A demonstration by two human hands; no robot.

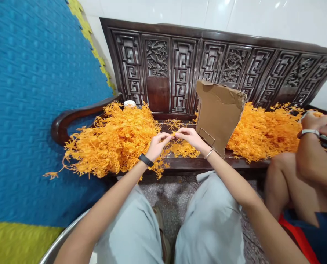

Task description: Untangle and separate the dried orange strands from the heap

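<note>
Pale trousered legs (210, 220) up close, then a glossy carved wooden bench (158, 93) bearing frilly, tangled orange heaps (116, 137)!
Ragged-edged brown cardboard (218, 113) stands among them; left hand (157, 145) and right hand (191, 138) meet beside it, fingertips pinching a small orange piece (173, 134) right between the two.

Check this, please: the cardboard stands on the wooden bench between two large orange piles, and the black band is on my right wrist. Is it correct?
The wrist is wrong: the head view shows the black band on your left wrist. The cardboard does stand on the wooden bench, between the left orange pile and right orange pile.
</note>
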